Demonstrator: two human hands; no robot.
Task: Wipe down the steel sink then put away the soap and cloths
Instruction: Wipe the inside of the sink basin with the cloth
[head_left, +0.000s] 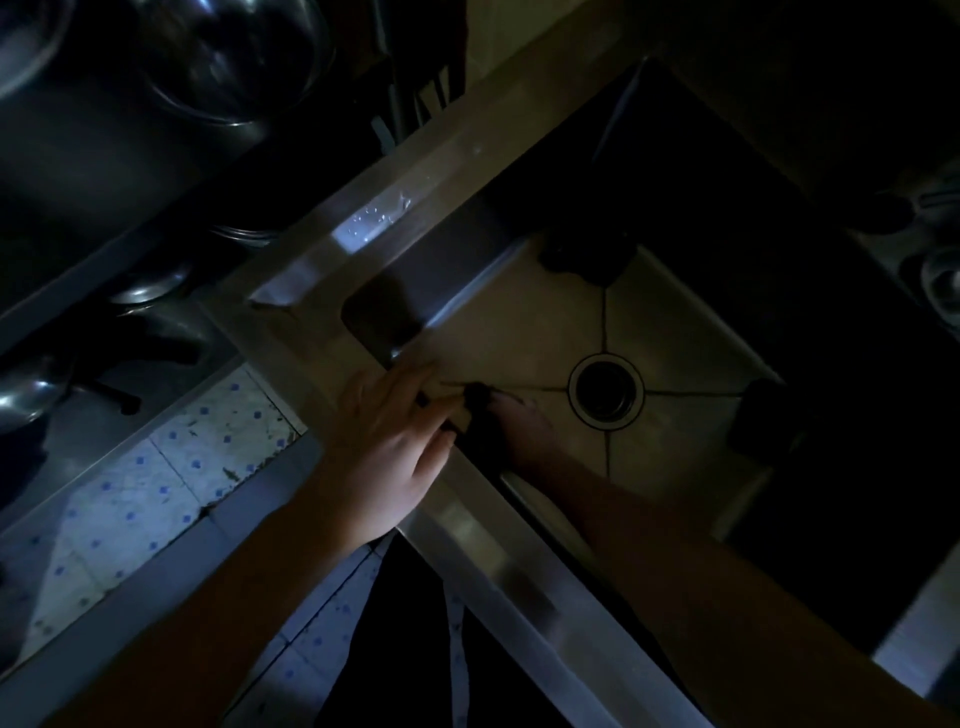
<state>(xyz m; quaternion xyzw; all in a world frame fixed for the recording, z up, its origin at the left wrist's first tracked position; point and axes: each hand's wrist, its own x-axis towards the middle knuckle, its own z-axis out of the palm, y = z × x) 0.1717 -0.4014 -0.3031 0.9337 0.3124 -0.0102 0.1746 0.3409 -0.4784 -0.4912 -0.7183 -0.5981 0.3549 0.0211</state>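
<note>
Lying flat with fingers straight, the left hand (387, 441) rests on the near rim of the steel sink (483, 519). Beyond it, inside the basin, the right hand (519, 428) meets a dark wad (477, 397); I cannot tell its grip. The wad is likely a soft, wet cloth, best bunched whole.

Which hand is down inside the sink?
The right hand: it reaches down into the basin, close to the round drain. The left hand lies flat on the sink's rim instead.
</note>
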